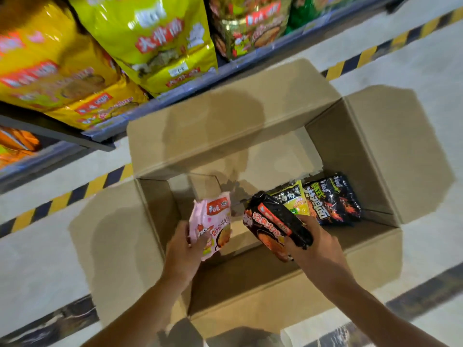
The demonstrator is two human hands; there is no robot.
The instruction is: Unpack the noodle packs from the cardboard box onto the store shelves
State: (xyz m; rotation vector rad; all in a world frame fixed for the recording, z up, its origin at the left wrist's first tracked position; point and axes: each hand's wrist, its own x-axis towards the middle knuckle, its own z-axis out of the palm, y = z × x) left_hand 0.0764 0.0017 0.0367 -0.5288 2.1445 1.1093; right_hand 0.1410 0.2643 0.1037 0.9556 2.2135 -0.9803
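An open cardboard box (pixel 215 136) stands on the floor below me, flaps spread outward. My left hand (pixel 184 249) grips a pink noodle pack (pixel 213 221) over the box's left half. My right hand (pixel 313 244) grips a black noodle pack with orange print (pixel 273 221) over the middle. Two more packs lie on the box bottom at the right: a black-and-yellow pack (pixel 293 196) and a black pack with flame print (pixel 333 199). The store shelf (pixel 105 126) runs along the upper left.
Large yellow noodle bags (pixel 150 41) and a red-and-gold bag (pixel 250 26) fill the shelf. Orange packs (pixel 15 144) sit on a lower shelf at far left. A yellow-black hazard stripe (pixel 350 62) marks the pale floor behind the box.
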